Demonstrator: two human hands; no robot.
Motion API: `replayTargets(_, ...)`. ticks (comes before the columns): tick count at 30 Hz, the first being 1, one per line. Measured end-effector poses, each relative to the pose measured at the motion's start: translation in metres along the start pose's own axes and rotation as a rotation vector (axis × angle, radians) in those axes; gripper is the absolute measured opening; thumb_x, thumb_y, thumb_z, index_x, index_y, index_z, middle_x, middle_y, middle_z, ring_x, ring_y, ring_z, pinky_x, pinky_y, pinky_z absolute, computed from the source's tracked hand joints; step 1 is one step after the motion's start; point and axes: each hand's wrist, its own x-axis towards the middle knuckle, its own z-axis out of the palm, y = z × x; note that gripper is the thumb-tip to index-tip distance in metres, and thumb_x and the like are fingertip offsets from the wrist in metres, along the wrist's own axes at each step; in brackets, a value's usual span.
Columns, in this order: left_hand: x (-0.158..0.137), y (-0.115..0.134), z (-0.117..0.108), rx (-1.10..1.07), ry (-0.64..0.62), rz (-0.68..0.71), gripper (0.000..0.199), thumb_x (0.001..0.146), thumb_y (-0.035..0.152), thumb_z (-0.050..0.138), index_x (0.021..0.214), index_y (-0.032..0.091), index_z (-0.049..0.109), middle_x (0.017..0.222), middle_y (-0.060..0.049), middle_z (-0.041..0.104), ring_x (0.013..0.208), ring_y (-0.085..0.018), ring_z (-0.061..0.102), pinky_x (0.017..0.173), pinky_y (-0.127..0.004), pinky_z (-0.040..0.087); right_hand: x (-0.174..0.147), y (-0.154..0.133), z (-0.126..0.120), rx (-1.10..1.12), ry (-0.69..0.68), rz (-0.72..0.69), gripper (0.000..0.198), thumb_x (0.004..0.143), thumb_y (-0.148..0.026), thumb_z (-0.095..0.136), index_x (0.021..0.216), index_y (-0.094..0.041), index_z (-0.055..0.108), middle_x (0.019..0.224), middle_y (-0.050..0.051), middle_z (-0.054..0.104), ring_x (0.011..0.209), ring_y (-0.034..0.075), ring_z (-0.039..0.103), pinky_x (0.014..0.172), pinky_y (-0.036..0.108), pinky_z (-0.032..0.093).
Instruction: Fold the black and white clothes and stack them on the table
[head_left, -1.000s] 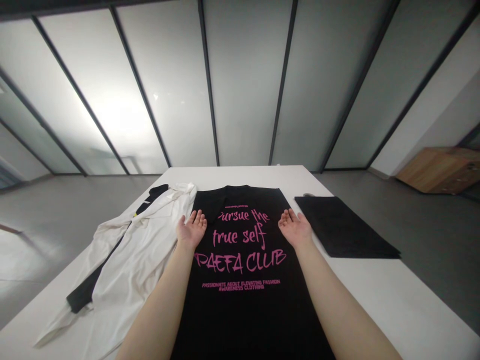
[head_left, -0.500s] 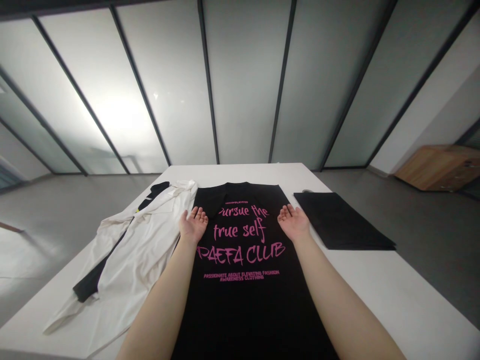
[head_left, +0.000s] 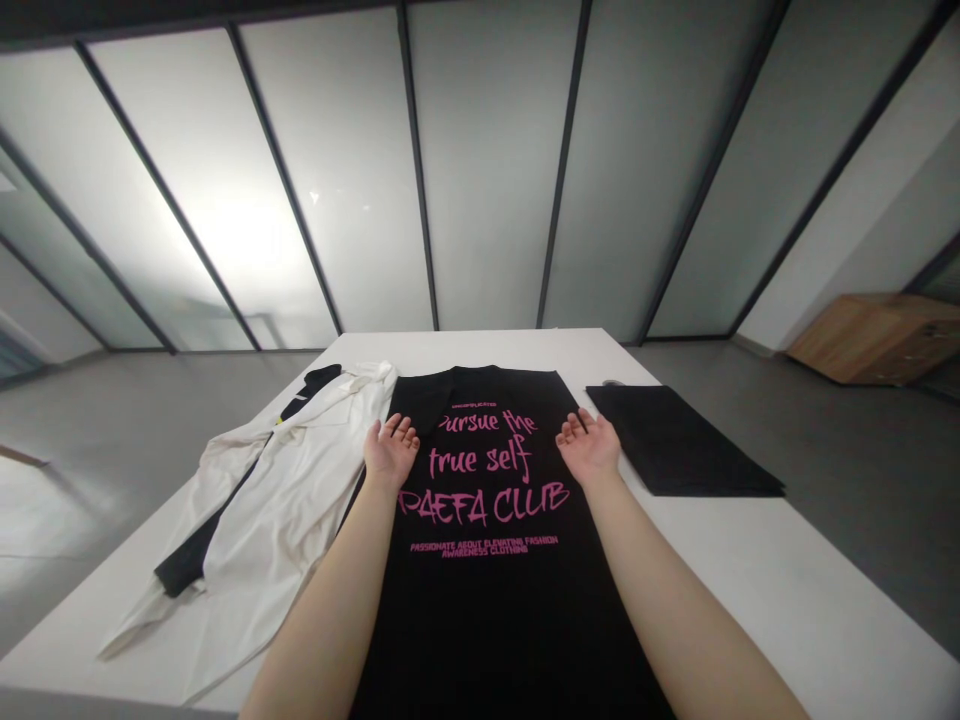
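A black T-shirt [head_left: 495,620] with pink lettering lies spread on the white table, its neckline toward the far end. Its left side is folded inward near the shoulder. Over that left edge is my left hand [head_left: 391,452], palm up with fingers loosely curled and apart. My right hand [head_left: 589,446] mirrors it at the shirt's right edge, palm up and fingers apart. Neither hand holds anything. Whether they touch the cloth I cannot tell. The shirt's lower end runs out of view between my forearms.
A rumpled white garment [head_left: 300,520] with black parts lies on the table [head_left: 750,580] at the left. To the right is a flat black folded stack [head_left: 675,440], with a small round object [head_left: 613,383] behind it. A wooden cabinet [head_left: 877,335] stands beyond; frosted panels [head_left: 487,170] form the back wall.
The view has shifted very slightly. Both hands keep nearly the same place and pose, and the garments lie as before.
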Motion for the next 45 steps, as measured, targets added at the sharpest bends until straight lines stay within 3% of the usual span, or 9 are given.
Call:
replayTargets(22,0.001,-0.012,0.004,0.265,-0.133,0.033,0.029,0.092,0.046,0.059,0.102,0.020,0.065,0.092,-0.005,0.069,0.071,-0.015,0.064,0.064,-0.028,0.051,-0.011,-0.003,0.007,0.024,0.043,0.023,0.029,0.100,-0.045,0.042,0.098,-0.025,0.063,0.084,0.002,0.068,0.066,0.017,0.064,0.057,0.032,0.052)
replayTargets(30,-0.001,-0.017,0.008,0.354,-0.139,0.132,0.029,0.081,0.044,0.071,0.097,0.020,0.065,0.087,-0.002,0.068,0.069,-0.013,0.062,0.064,-0.025,0.048,-0.011,-0.002,0.009,-0.003,0.043,0.021,0.029,0.100,-0.044,0.042,0.099,-0.025,0.064,0.082,0.001,0.068,0.066,0.016,0.064,0.057,0.031,0.052)
replayTargets(39,-0.002,-0.024,0.007,0.468,-0.165,0.209,0.031,0.083,0.046,0.070,0.097,0.019,0.066,0.085,-0.004,0.069,0.067,-0.013,0.062,0.063,-0.025,0.047,-0.002,0.003,0.000,-0.076,-0.008,-0.005,0.024,0.096,-0.048,0.048,0.100,-0.028,0.062,0.083,0.001,0.070,0.067,0.018,0.065,0.058,0.033,0.053)
replayTargets(45,0.000,-0.034,0.006,0.663,-0.218,0.310,0.028,0.082,0.045,0.078,0.087,0.020,0.069,0.081,-0.002,0.069,0.064,-0.012,0.058,0.059,-0.023,0.044,0.002,0.008,-0.001,-0.129,-0.043,-0.030,0.024,0.094,-0.049,0.054,0.100,-0.028,0.062,0.083,0.000,0.071,0.066,0.018,0.066,0.058,0.032,0.054)
